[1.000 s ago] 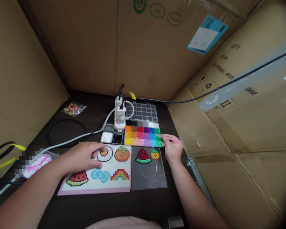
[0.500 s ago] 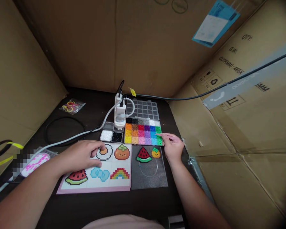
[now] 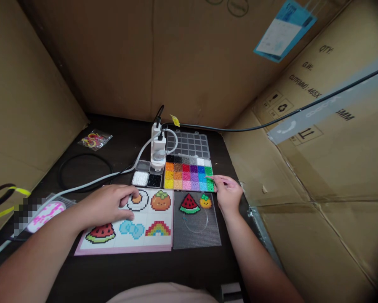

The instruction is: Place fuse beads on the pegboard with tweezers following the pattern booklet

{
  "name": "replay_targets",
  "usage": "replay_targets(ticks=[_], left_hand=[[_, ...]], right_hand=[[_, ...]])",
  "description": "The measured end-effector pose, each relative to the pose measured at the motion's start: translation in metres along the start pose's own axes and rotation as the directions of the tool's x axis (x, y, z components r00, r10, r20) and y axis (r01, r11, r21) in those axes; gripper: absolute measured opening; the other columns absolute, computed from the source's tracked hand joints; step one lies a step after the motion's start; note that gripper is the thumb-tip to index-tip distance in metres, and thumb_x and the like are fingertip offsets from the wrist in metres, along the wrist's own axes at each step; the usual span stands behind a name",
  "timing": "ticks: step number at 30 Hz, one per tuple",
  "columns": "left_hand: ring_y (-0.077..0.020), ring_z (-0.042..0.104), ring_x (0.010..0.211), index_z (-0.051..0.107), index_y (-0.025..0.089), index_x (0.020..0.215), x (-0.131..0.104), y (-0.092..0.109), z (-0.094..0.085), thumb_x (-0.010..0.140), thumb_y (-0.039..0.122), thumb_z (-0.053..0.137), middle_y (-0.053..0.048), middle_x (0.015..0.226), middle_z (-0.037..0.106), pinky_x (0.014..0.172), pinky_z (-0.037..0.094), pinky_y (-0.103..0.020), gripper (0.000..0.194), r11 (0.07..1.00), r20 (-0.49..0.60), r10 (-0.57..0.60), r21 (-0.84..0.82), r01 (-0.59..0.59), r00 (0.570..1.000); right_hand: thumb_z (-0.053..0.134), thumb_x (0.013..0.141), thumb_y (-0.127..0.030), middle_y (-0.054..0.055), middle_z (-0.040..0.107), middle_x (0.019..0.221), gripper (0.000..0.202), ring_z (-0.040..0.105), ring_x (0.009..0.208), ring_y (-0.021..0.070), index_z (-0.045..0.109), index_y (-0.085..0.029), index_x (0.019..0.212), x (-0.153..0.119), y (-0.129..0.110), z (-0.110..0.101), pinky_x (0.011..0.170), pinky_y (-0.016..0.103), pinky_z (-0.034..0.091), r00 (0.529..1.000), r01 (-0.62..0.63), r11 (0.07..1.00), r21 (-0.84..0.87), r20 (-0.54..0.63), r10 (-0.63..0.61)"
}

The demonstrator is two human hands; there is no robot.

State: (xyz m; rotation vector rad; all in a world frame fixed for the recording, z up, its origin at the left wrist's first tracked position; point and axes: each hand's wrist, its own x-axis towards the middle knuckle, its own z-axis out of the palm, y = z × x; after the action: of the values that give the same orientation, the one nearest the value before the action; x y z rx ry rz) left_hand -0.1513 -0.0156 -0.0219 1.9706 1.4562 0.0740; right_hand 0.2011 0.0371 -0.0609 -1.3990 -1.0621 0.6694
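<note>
My right hand [image 3: 229,195] is closed around pink tweezers [image 3: 210,177], whose tips reach over the green and blue cells of the bead box [image 3: 186,176]. Whether a bead sits between the tips is too small to tell. My left hand [image 3: 110,205] rests on the pattern sheet [image 3: 135,248], thumb and fingers apart, beside the printed fried egg. To the sheet's right lies a clear pegboard [image 3: 197,240]. On it are a bead watermelon slice [image 3: 189,205] and a small orange bead fruit [image 3: 205,202] with a green top.
Behind the sheet stand small cases of white beads [image 3: 141,178] and black beads [image 3: 154,181]. A power strip [image 3: 158,147] with cables stands beside the box's open lid [image 3: 192,144]. A bag of colourful bands [image 3: 95,139] lies back left. Cardboard walls [image 3: 113,63] enclose the table.
Both hands keep nearly the same places, with the tweezers still over the bead box. The whole view has shifted very slightly.
</note>
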Motion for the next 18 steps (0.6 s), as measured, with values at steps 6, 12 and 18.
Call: replay_targets(ticks=[6,12,18], left_hand=[[-0.0137,0.052,0.065,0.063,0.026,0.098,0.0007,-0.0002,-0.0001,0.068,0.042,0.067,0.005,0.071,0.056,0.06,0.033,-0.024,0.035,1.0,0.011,0.003,0.013,-0.003,1.0],[-0.0138,0.052,0.065,0.063,0.026,0.097,0.001,0.0001,-0.0007,0.067,0.042,0.068,0.005,0.071,0.056,0.06,0.033,-0.024,0.034,1.0,0.012,-0.001,0.007,0.001,1.0],[-0.0135,0.052,0.063,0.064,0.026,0.098,0.0,-0.0003,0.0007,0.068,0.042,0.067,0.005,0.07,0.056,0.059,0.032,-0.024,0.034,1.0,0.002,0.001,0.001,-0.001,1.0]], right_hand=[[0.075,0.068,-0.041,0.007,0.07,0.063,0.03,0.05,0.042,0.0098,0.071,-0.012,0.074,0.0005,0.0023,-0.0009,0.039,0.023,0.039,1.0,0.002,1.0,-0.011,0.017,-0.002],[0.075,0.069,-0.039,0.006,0.07,0.064,0.028,0.05,0.042,0.0091,0.071,-0.012,0.074,0.0,0.002,-0.0015,0.04,0.022,0.039,1.0,0.006,1.0,-0.005,0.024,-0.006],[0.074,0.069,-0.041,0.007,0.07,0.064,0.03,0.053,0.043,0.0106,0.071,-0.012,0.074,0.0001,0.0017,-0.001,0.04,0.023,0.042,1.0,0.006,0.999,-0.039,0.013,-0.005]])
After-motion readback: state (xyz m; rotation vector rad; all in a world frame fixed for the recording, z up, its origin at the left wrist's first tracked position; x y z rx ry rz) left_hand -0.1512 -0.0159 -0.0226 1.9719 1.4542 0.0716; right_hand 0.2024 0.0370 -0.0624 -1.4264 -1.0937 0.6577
